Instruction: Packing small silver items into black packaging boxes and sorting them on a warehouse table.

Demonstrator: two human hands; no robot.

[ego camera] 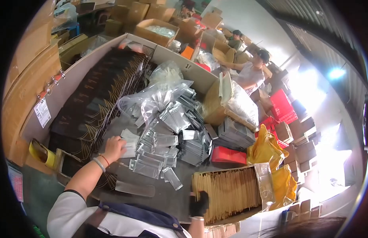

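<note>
My left hand (115,147), bare, with a bracelet and a red string at the wrist, reaches onto a small pile of white slips (129,148). Its fingertips touch the slips; whether they pinch one I cannot tell. Right of the slips lie many small clear plastic sleeves (146,166), loosely heaped. My right hand (199,203) wears a black glove and is at the left edge of a carton packed with upright brown card-like pieces (227,190). Its fingers are dark and blurred, so its grip is unclear. A flat clear strip (134,189) lies before me.
Rows of dark paper bags with cord handles (85,98) fill the left side. A large clear plastic bag (160,92), a carton with a white liner (215,102), a red box (228,155) and yellow plastic wrapping (268,148) surround the heap. Two people work beyond the partition (184,61).
</note>
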